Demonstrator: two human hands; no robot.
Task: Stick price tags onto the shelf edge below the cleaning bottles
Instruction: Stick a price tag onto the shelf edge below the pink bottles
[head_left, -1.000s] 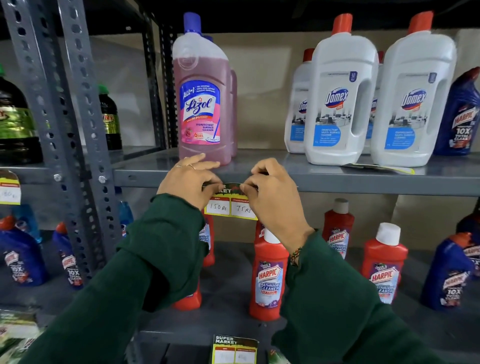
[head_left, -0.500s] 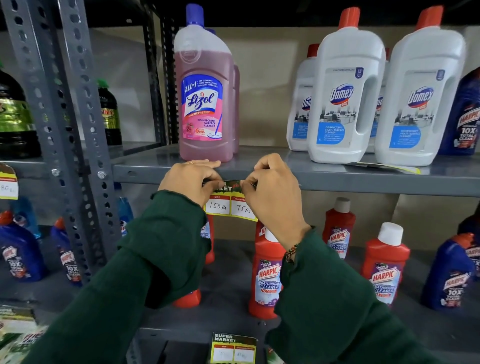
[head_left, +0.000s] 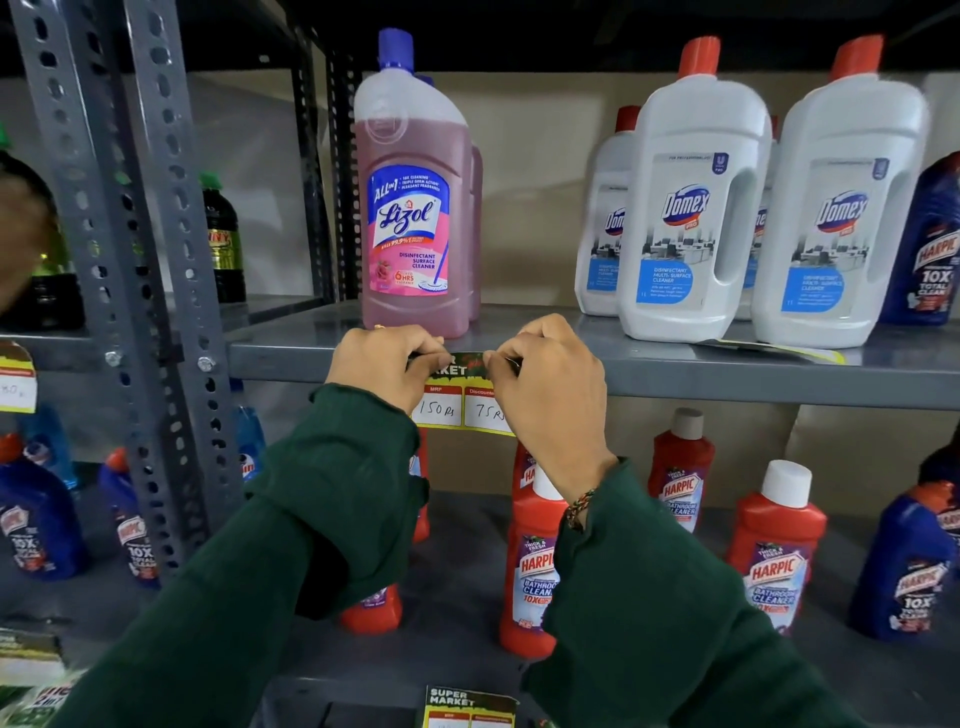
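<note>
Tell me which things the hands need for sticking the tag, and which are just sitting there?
Needed:
- left hand and right hand, pinching the tag's top corners
- price tag
- shelf edge
- pink bottle above it

Just sitting there:
- white bottles
- red bottles
- blue bottles
- another tag, bottom shelf

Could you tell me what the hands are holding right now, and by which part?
Both hands, left and right, pinch the price tag by its top corners, pressing it against the shelf edge.
</note>
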